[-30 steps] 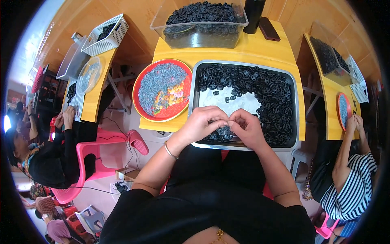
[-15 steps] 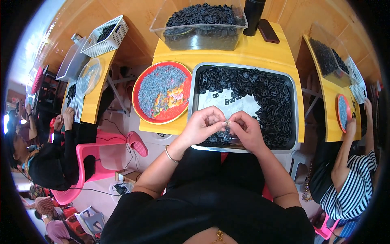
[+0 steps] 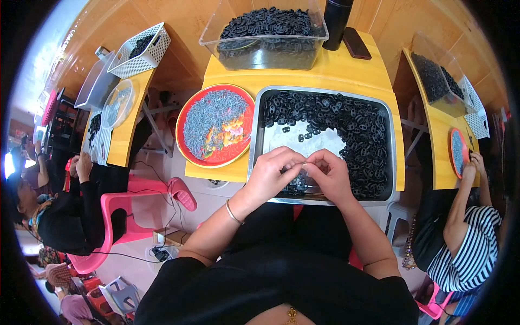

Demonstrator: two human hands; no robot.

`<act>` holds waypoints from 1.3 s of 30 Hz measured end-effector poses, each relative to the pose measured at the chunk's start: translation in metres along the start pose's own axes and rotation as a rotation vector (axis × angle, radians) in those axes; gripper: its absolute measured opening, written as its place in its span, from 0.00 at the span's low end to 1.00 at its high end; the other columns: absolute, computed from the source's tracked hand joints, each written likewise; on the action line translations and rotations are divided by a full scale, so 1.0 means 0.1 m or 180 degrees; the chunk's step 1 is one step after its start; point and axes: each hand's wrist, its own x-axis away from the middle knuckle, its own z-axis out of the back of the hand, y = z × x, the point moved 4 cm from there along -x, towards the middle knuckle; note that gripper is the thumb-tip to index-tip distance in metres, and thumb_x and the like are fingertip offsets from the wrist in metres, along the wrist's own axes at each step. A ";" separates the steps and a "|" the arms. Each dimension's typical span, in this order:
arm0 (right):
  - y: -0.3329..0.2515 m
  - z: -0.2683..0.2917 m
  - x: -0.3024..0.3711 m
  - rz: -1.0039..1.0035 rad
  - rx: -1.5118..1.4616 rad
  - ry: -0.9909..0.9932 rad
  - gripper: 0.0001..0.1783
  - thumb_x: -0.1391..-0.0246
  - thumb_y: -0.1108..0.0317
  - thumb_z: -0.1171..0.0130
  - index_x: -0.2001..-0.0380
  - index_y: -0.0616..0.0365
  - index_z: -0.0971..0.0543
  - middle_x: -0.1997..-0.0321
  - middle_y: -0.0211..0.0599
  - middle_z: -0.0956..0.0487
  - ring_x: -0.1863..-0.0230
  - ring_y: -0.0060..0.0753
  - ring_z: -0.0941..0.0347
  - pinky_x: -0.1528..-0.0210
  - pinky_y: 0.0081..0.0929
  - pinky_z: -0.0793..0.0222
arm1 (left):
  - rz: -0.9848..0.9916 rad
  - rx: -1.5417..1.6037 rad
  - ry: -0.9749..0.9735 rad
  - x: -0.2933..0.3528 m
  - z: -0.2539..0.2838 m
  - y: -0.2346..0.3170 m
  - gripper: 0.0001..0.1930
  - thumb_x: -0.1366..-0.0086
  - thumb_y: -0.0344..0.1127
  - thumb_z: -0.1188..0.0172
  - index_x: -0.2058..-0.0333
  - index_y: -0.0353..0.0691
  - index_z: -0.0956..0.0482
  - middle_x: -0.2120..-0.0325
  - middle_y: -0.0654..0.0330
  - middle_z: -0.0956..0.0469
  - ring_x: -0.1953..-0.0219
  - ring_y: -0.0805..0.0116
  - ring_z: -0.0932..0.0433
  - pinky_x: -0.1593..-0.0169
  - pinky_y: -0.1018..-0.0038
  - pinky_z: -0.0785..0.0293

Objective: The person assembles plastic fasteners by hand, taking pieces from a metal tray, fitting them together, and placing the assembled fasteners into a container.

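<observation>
Barely moved since earlier: left hand (image 3: 271,176) and right hand (image 3: 329,174) still pinched together on small black piece (image 3: 286,169) over metal tray (image 3: 259,142). Probably light, stiff; best pinched by edges.

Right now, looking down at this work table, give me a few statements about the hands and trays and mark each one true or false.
1. Both hands, left hand and right hand, meet over the near edge of the metal tray. True.
2. The metal tray holds small black parts. True.
3. The round red plate lies to the right of the metal tray. False: it lies to its left.
4. The clear plastic bin at the far edge is empty. False: it is heaped with black parts.
5. The left wrist wears a bracelet. True.
</observation>
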 end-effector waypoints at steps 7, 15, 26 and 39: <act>-0.03 0.00 0.01 0.0032 -0.0040 0.0008 0.04 0.50 0.73 0.41 0.69 0.61 0.23 0.77 0.27 0.24 0.76 0.12 0.31 0.74 0.12 0.36 | -0.0011 -0.0048 0.0054 0.01 0.03 -0.04 0.05 0.49 0.25 0.38 0.71 0.36 0.23 0.78 0.59 0.27 0.79 0.69 0.28 0.74 0.76 0.31; -0.01 0.00 0.00 0.0171 0.0000 0.0040 0.04 0.48 0.74 0.46 0.68 0.61 0.26 0.78 0.26 0.25 0.77 0.14 0.30 0.74 0.13 0.37 | 0.0622 0.0651 0.0226 0.01 0.25 -0.24 0.04 0.46 0.24 0.41 0.71 0.35 0.25 0.78 0.60 0.27 0.78 0.73 0.29 0.74 0.78 0.33; 0.02 -0.03 -0.01 0.0301 0.0039 0.0039 0.05 0.45 0.72 0.49 0.71 0.62 0.28 0.79 0.28 0.26 0.77 0.15 0.30 0.74 0.14 0.36 | 0.0769 -0.1964 0.0432 -0.01 0.95 -0.68 0.06 0.51 0.30 0.38 0.76 0.35 0.26 0.78 0.53 0.27 0.74 0.57 0.25 0.70 0.66 0.29; 0.05 -0.02 -0.01 0.0124 0.0133 -0.0063 0.04 0.49 0.72 0.43 0.71 0.61 0.25 0.80 0.25 0.26 0.79 0.11 0.33 0.76 0.13 0.38 | 0.0138 -0.0457 0.0314 0.03 0.50 -0.15 0.05 0.41 0.28 0.48 0.68 0.35 0.26 0.73 0.51 0.28 0.67 0.54 0.26 0.63 0.65 0.30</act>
